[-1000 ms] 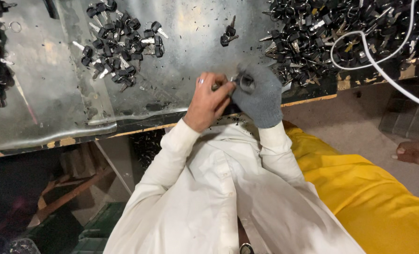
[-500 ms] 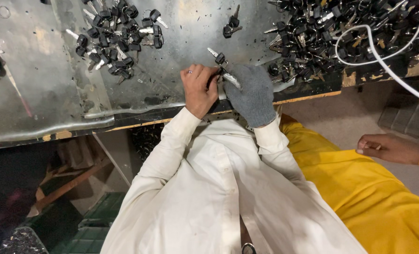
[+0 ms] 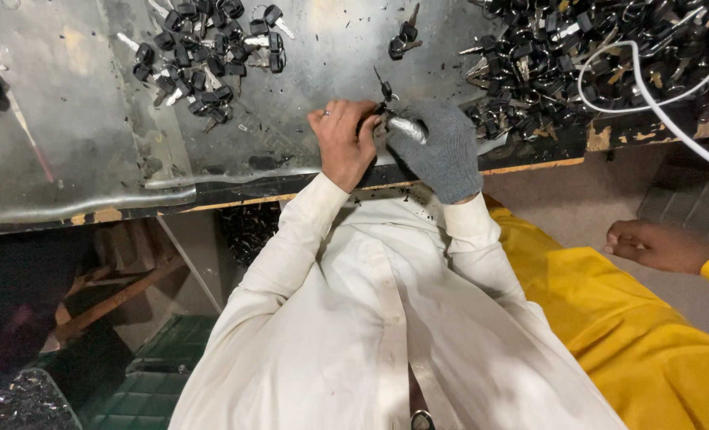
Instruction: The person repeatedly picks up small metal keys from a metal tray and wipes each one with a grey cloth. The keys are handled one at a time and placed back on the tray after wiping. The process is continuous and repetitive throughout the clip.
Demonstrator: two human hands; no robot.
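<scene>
My left hand (image 3: 344,142) is bare, wears a ring, and pinches a small black-headed key (image 3: 383,89) near the front edge of the metal-covered bench (image 3: 92,119). My right hand (image 3: 442,147) wears a grey knit glove and grips a shiny metal piece (image 3: 407,127) that meets the key between both hands. The two hands touch each other. White sleeves run from both hands down to my body.
A small pile of black-headed keys (image 3: 203,60) lies at the back left, a loose pair of keys (image 3: 403,36) at the back centre, a large heap of keys (image 3: 593,56) on the right under a white cable (image 3: 649,99). Another person's hand (image 3: 657,245) in a yellow sleeve is on the right.
Both hands have stayed together at the bench edge, and the key now sticks up between them. The other person's hand has come further into view at the right.
</scene>
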